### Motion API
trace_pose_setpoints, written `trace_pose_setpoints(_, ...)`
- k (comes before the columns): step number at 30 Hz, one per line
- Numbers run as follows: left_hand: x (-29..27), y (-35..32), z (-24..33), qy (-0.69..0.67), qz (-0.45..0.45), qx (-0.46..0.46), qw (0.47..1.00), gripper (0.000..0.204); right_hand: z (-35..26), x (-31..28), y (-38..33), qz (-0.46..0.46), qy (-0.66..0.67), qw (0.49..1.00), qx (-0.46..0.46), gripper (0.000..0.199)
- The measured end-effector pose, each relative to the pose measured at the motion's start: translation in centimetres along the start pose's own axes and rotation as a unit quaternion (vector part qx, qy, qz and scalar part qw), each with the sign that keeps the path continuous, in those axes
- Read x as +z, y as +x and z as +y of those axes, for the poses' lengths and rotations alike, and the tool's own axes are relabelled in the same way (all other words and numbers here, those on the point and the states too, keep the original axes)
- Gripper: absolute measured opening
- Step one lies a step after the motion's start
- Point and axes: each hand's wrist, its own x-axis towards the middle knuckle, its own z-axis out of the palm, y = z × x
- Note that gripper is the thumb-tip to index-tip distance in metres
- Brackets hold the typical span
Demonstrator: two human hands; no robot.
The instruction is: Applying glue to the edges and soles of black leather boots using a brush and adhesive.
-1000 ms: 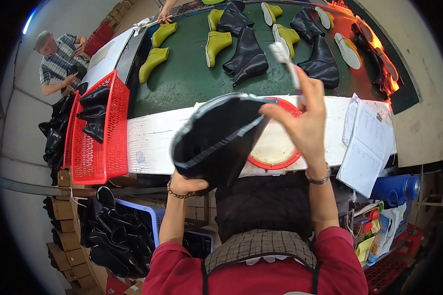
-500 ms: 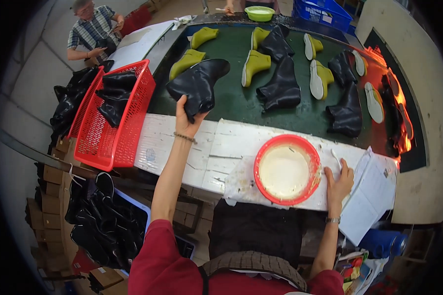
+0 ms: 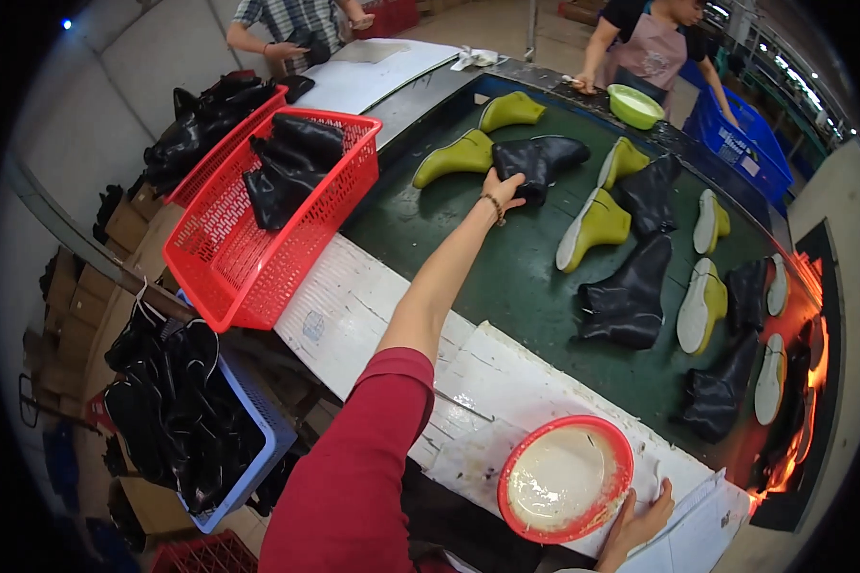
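Left hand (image 3: 503, 187) on black boot (image 3: 541, 159); right hand (image 3: 643, 517) beside red bowl (image 3: 566, 478).

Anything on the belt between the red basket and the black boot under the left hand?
Head view: one green boot lies between red basket and black boot.

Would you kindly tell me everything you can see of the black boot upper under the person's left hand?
The black boot upper is a dark ankle-height piece, seemingly leather or rubber, with a dull sheen. It lies on its side on the green conveyor belt, toe pointing right toward a yellow-green last. The left hand rests on its lower left end, arm fully stretched out. Another yellow-green last lies just left of it. No sole shows on it.
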Motion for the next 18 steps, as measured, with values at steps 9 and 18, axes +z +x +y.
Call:
trace_pose_setpoints(9,-10.7,-5.6,19.0,0.47,0.036,0.453,0.757,0.024,0.9,-1.6,3.4,-0.066,0.009,0.99,0.126,0.085)
trace_pose_setpoints(18,-34.9,-9.5,19.2,0.894,0.012,0.03,0.447,0.05,0.9,1.2,5.2,0.034,-0.087,0.985,0.146,0.037)
